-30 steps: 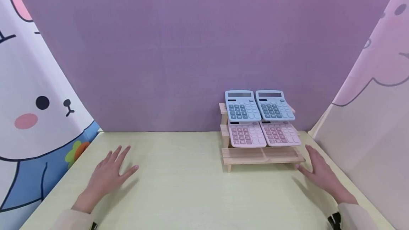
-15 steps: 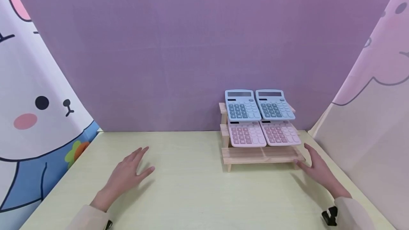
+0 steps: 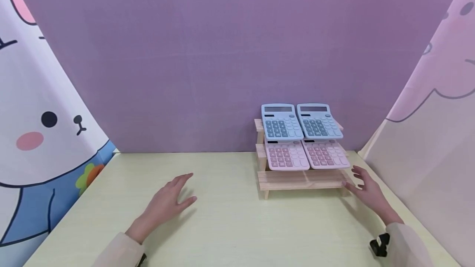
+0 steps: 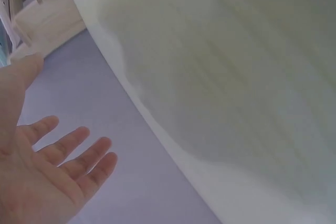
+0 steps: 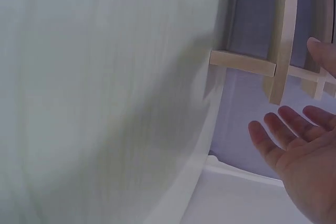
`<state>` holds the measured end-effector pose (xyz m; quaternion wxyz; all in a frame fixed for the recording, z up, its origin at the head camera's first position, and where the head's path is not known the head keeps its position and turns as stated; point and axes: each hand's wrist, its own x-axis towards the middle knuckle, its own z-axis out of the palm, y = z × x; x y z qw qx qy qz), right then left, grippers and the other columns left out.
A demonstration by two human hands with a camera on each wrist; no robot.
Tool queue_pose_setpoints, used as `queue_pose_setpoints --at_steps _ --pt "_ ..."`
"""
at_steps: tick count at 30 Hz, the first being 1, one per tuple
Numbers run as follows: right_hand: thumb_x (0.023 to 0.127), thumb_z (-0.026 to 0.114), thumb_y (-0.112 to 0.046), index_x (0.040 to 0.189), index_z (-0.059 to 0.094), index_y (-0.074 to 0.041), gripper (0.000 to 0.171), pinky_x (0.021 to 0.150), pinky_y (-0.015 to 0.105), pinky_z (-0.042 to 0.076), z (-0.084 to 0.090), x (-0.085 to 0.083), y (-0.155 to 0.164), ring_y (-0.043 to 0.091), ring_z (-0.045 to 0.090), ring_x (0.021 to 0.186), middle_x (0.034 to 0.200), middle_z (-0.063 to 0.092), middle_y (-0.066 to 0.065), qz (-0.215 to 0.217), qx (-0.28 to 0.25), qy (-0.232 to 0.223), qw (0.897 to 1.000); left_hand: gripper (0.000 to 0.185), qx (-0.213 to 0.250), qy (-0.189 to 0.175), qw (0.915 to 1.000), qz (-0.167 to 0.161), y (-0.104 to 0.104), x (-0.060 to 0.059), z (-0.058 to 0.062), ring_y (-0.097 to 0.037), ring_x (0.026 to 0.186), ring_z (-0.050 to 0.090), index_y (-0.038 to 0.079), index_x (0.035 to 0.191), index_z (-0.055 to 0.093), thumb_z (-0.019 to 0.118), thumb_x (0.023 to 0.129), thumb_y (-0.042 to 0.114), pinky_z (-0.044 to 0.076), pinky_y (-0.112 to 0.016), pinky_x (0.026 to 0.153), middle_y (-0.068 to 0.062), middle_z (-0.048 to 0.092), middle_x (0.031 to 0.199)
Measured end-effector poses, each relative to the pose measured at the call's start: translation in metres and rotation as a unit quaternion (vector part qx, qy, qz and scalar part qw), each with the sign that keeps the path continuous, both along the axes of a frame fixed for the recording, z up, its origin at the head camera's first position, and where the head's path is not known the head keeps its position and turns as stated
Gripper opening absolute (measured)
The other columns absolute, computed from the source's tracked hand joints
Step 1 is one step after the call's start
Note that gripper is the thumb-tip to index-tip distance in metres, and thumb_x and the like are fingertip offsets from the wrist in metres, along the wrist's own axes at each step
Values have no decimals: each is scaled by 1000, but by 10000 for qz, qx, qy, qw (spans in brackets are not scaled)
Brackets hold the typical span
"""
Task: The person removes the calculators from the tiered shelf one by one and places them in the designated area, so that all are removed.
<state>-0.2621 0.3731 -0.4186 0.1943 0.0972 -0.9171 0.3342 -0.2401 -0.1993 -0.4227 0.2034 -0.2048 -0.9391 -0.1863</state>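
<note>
Left hand [image 4: 37,177] (fingers spread) above table [image 4: 236,77]

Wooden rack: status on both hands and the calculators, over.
Right hand open, at the wooden rack right end, contact unclear. Left hand open, over the table, apart from rack. Two blue calculators above two pink. Nothing between.

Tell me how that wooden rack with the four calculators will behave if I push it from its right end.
The wooden rack looks light, so it would probably slide easily across the smooth table. The calculators lie loose on sloped tiers, so a jerk might shift them. The right hand is nearest it.
</note>
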Motion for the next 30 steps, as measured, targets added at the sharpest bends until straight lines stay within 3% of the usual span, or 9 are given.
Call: queue_pose_setpoints --at_steps 3,5,8,10,12,14,16,19,30 --pt "84 63 -9 131 29 14 62 81 54 46 1 -2 0 51 45 107 125 40 37 -10 -93 -28 10000 67 22 -79 10000 -42 9 -1 0 -33 106 57 13 136 42 68 80 40 51 -48 78 -10 52 129" --pt "84 63 -8 129 32 15 59 79 43 51 2 -3 1 45 49 105 123 42 37 -12 -147 -23 9999 68 6 -140 9999 -63 14 -3 1 -33 107 56 14 136 41 68 80 40 51 -48 79 -10 52 129" --pt "84 63 -6 127 35 15 56 75 17 52 3 -5 3 9 57 97 120 45 38 0 -256 -41 9997 68 4 -261 9996 -98 22 -5 1 -32 109 56 15 137 40 68 80 39 51 -48 79 -9 52 129" --pt "84 63 -7 126 35 15 55 71 4 44 2 -6 4 -13 47 91 119 46 38 3 -329 -108 9994 67 46 -339 9993 -129 27 -6 3 -31 109 56 16 137 40 67 80 39 51 -47 79 -9 53 129" --pt "85 63 -10 127 36 14 56 70 1 40 2 -7 5 -22 36 88 120 46 37 -23 -367 -232 9991 66 73 -394 9990 -181 33 -7 4 -29 108 57 16 137 40 67 81 39 51 -46 79 -8 53 129" --pt "86 63 -13 128 36 13 56 70 3 41 2 -8 5 -10 50 92 121 46 36 -70 -357 -369 9987 65 98 -425 9988 -237 38 -9 4 -28 108 57 17 137 40 66 81 39 52 -46 79 -7 53 129" --pt "86 63 -17 129 35 11 58 70 6 42 2 -8 6 13 59 97 122 46 35 -101 -329 -538 9980 64 121 -421 9986 -299 44 -11 5 -27 108 58 16 136 41 67 81 38 52 -44 80 -6 54 128" --pt "87 62 -19 131 35 10 59 70 8 43 2 -10 5 45 52 106 123 46 35 -75 -350 -725 9967 63 201 -375 9982 -419 51 -13 6 -24 107 58 15 135 42 68 81 36 52 -41 81 -6 56 126" --pt "89 59 -21 129 36 10 56 75 18 44 2 -16 6 49 49 108 127 43 34 145 -252 -1054 9940 60 555 -574 9940 -745 80 -27 12 -25 101 61 15 133 43 67 82 35 52 -39 79 -6 58 122"
